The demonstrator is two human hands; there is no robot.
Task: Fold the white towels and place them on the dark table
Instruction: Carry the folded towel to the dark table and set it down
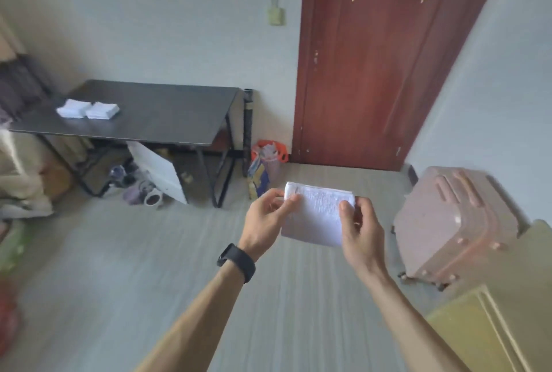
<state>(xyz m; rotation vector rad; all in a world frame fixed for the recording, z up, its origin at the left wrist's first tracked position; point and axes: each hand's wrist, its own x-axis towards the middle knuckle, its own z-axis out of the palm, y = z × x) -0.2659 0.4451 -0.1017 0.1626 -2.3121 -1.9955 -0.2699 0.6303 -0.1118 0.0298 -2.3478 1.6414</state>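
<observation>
Both hands up: the left hand [265, 216] and right hand [360, 227] pinch a folded white towel [316, 216] by its sides. 2 folded towels [88, 109] sit touching near the dark table [167, 115]'s left edge.

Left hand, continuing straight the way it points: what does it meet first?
The left hand pinches the white towel, so that comes first; beyond it probably floor, then the red-brown door, depth unclear.

Home bedroom, wooden door [373, 58], suitcase [448, 222], cluttered floor [119, 252]
</observation>
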